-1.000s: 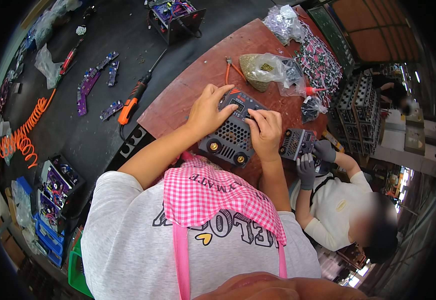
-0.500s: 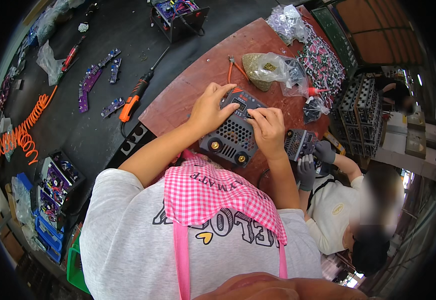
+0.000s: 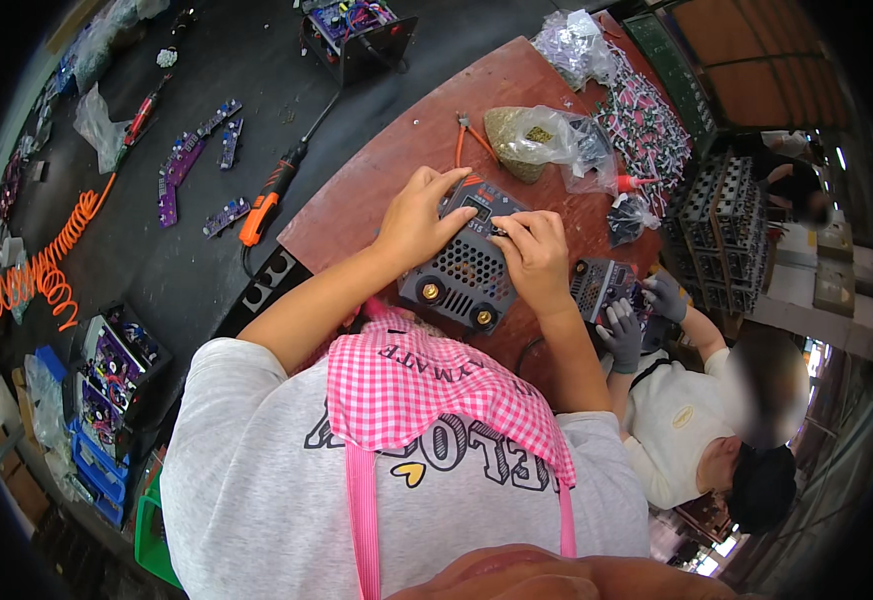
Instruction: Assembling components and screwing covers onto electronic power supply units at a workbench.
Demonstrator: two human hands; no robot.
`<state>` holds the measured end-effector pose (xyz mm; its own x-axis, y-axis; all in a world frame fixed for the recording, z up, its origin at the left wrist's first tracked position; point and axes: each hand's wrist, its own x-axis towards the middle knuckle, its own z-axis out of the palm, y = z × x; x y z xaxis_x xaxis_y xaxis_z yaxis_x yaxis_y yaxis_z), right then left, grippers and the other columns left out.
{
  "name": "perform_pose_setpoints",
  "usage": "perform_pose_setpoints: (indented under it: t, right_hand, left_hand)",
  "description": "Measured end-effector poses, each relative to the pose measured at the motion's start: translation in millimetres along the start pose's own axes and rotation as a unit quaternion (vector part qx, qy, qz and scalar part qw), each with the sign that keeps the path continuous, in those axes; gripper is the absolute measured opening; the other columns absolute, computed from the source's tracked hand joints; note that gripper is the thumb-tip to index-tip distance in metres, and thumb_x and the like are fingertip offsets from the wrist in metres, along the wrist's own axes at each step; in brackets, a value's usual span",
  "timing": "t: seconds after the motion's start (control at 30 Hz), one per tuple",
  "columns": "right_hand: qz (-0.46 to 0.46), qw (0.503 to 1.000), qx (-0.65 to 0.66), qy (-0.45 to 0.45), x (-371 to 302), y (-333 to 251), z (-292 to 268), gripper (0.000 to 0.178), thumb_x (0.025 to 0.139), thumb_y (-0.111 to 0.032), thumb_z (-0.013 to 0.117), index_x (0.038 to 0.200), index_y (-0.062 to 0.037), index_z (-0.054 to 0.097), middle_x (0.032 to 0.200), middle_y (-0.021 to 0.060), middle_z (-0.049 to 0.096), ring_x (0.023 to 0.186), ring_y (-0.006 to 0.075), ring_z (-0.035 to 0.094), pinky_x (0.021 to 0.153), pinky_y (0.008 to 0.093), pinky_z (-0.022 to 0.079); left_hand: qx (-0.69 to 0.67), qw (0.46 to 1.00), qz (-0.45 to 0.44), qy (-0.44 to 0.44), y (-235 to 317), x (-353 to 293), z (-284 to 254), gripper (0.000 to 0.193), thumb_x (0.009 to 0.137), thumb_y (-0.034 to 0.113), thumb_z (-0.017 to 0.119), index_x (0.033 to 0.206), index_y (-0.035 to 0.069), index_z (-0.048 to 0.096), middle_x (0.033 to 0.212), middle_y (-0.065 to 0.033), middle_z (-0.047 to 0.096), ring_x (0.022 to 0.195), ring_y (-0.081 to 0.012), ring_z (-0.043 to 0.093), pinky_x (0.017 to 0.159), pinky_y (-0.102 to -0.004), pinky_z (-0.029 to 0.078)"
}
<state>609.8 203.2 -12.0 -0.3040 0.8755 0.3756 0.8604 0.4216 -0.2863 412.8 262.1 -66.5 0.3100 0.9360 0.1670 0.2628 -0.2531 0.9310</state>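
In front of me stands a dark grey electrical unit (image 3: 462, 268), its front panel bearing a honeycomb of vent holes, two brass-centred round terminals and a small display (image 3: 477, 207). My left hand (image 3: 419, 218) grips the panel's upper left edge, thumb across the front near the display. With fingertips pinched, my right hand (image 3: 539, 252) holds a small black knob (image 3: 500, 229) against the panel, right of the display. The fingers partly cover the knob.
Orange-handled pliers (image 3: 475, 138), a bag of small parts (image 3: 532, 140) and a pile of screws (image 3: 647, 125) lie beyond. An orange-black electric screwdriver (image 3: 275, 195) rests at left. At right, a co-worker's gloved hands (image 3: 625, 335) are beside another unit (image 3: 597, 287).
My right fingers have shifted slightly at the knob; my left hand keeps its place. The co-worker's gloved hands have moved and opened beside the other unit.
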Motion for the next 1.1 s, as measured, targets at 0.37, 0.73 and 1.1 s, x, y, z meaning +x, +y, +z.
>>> perform_pose_setpoints:
  t: [0.37, 0.73, 1.1]
  right_hand:
    - [0.094, 0.986, 0.090, 0.105, 2.4, -61.5, -8.8, 0.036, 0.075, -0.014, 0.078, 0.110, -0.0088, 0.071, 0.115, 0.0070, 0.060, 0.107, 0.0288, 0.054, 0.091, 0.0410, 0.044]
    - [0.158, 0.974, 0.114, 0.119, -34.0, -53.2, -8.6, 0.023, 0.078, -0.008, 0.074, 0.100, -0.0083, 0.070, 0.115, 0.0087, 0.060, 0.109, 0.0314, 0.052, 0.093, 0.0423, 0.043]
    - [0.192, 0.956, 0.156, 0.157, -54.8, -48.4, -5.8, 0.026, 0.076, -0.005, 0.076, 0.101, -0.0048, 0.070, 0.099, 0.0089, 0.065, 0.094, 0.0267, 0.058, 0.082, 0.0372, 0.047]
  left_hand:
    - [-0.598, 0.751, -0.264, -0.096, 59.5, -1.9, -13.3, 0.050, 0.105, 0.044, 0.042, 0.137, 0.006, 0.046, 0.109, -0.0087, 0.056, 0.097, -0.0177, 0.057, 0.087, -0.0324, 0.049]
    - [-0.637, 0.677, -0.322, -0.181, 63.0, -26.8, 10.7, 0.034, 0.106, 0.017, 0.039, 0.135, 0.000, 0.046, 0.131, -0.0164, 0.054, 0.117, -0.0233, 0.059, 0.101, -0.0370, 0.051]
    - [-0.649, 0.650, -0.351, -0.182, 60.0, -51.3, 25.8, 0.041, 0.104, 0.015, 0.049, 0.142, 0.001, 0.045, 0.132, -0.0086, 0.056, 0.119, -0.0191, 0.058, 0.101, -0.0319, 0.050]
